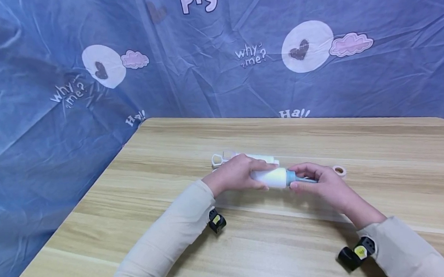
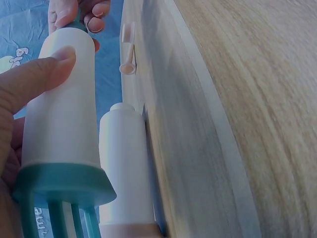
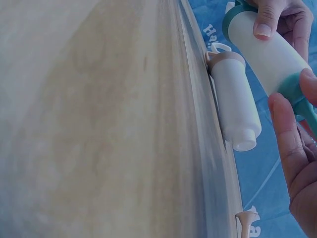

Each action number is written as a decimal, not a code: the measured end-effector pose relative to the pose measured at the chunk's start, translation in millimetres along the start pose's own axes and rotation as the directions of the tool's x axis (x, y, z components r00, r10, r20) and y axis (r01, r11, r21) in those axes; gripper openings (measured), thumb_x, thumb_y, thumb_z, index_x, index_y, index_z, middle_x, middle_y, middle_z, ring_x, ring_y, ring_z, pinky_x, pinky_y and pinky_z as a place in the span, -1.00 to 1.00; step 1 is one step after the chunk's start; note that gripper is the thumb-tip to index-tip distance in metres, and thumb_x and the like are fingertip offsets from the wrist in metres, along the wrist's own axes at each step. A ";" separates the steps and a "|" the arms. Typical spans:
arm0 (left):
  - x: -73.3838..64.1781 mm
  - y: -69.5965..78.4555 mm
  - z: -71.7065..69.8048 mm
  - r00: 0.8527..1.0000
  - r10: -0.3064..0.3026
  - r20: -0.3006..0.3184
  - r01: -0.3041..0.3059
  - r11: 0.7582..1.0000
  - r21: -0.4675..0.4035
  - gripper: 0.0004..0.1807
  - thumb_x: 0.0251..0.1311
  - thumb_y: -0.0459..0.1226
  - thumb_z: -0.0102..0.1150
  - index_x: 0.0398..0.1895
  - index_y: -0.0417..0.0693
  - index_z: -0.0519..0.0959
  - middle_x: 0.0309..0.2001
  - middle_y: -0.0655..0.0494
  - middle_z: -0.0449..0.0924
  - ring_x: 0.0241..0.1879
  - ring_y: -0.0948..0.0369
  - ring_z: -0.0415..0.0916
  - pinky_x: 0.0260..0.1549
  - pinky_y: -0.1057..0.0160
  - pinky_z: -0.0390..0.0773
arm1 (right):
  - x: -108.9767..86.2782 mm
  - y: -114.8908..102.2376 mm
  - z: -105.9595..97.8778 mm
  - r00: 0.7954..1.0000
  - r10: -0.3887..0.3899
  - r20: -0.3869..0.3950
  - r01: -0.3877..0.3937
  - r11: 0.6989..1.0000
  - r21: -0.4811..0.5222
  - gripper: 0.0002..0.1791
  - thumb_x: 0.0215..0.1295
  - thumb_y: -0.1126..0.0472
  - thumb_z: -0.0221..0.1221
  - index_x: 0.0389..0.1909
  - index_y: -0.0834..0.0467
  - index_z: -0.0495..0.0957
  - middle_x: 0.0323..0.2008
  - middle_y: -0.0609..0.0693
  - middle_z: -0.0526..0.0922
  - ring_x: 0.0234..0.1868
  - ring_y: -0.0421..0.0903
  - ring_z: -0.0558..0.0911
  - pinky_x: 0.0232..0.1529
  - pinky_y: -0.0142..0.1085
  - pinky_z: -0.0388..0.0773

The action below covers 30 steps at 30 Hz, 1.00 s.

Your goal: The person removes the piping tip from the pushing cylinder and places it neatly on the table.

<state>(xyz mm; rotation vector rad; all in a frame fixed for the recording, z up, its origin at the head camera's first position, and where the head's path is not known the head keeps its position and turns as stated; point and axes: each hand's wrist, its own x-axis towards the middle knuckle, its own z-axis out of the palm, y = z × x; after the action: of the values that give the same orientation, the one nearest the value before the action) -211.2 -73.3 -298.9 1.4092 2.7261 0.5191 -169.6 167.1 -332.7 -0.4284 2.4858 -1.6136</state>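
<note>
A white bottle [image 1: 271, 178] with teal ends is held sideways between both hands, close over the table. My left hand [image 1: 235, 172] grips its white body, thumb lying along the side in the left wrist view. A teal end piece with several prongs [image 2: 64, 183] sits at the bottle's near end in that view. At the opposite end, my right hand [image 1: 325, 184] pinches the teal cap [image 3: 292, 89], whose thin stem runs back under the palm. Behind the hands lies a second white bottle [image 3: 235, 104] with a pinkish-beige end, partly hidden by the left hand in the head view.
A small pinkish-beige piece with a round end and a stem [image 2: 128, 49] lies on the wooden table [image 1: 254, 249], right of and behind my right hand. A blue printed cloth [image 1: 208, 61] hangs behind the table. Each wrist wears a small black camera.
</note>
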 end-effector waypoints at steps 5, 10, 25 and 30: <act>-0.6 -0.2 -0.4 1.000 -0.006 0.006 0.006 1.000 -0.010 -0.40 0.00 -0.09 0.35 0.19 0.09 0.47 0.01 0.06 0.61 -0.13 0.22 0.59 -0.15 0.37 0.53 | -0.9 -1.1 1.0 1.000 -0.018 -0.019 0.018 0.999 -0.030 -0.46 0.09 0.17 0.31 0.09 0.28 0.45 -0.04 0.22 0.57 -0.18 -0.35 0.57 -0.20 -0.45 0.55; -0.9 -0.7 0.1 1.000 -0.007 -0.003 0.007 1.000 -0.008 -0.40 -0.01 -0.09 0.35 0.18 0.08 0.48 0.02 0.06 0.60 -0.14 0.23 0.59 -0.17 0.37 0.53 | -2.1 -1.8 1.4 0.999 -0.040 -0.037 0.038 0.998 -0.043 -0.46 0.08 0.17 0.32 0.09 0.25 0.46 -0.05 0.16 0.58 -0.16 -0.37 0.56 -0.17 -0.46 0.55; -2.0 -1.7 1.2 1.000 0.023 -0.015 -0.023 1.000 0.004 -0.40 -0.01 -0.11 0.36 0.16 0.02 0.49 0.01 0.04 0.60 -0.14 0.21 0.60 -0.16 0.38 0.53 | -1.1 1.6 3.0 0.997 -0.052 -0.050 0.053 0.998 0.024 -0.53 0.19 0.17 0.23 0.07 0.32 0.45 -0.18 -0.13 0.62 -0.21 -0.32 0.57 -0.21 -0.45 0.55; -2.2 -2.2 1.5 1.000 0.024 -0.020 -0.024 1.000 0.013 -0.40 -0.02 -0.11 0.36 0.16 0.02 0.49 0.00 0.04 0.61 -0.15 0.20 0.60 -0.16 0.39 0.52 | -0.9 -1.0 2.8 0.998 -0.013 -0.057 0.013 1.000 0.009 -0.46 0.16 0.18 0.26 0.12 0.34 0.41 -0.09 0.15 0.59 -0.19 -0.39 0.56 -0.20 -0.49 0.54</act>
<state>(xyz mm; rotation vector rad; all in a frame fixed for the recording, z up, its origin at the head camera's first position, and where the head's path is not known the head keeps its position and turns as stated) -211.4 -75.7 -301.3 1.4494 2.7360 0.5212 -167.8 164.6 -333.0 -0.4043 2.5206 -1.6639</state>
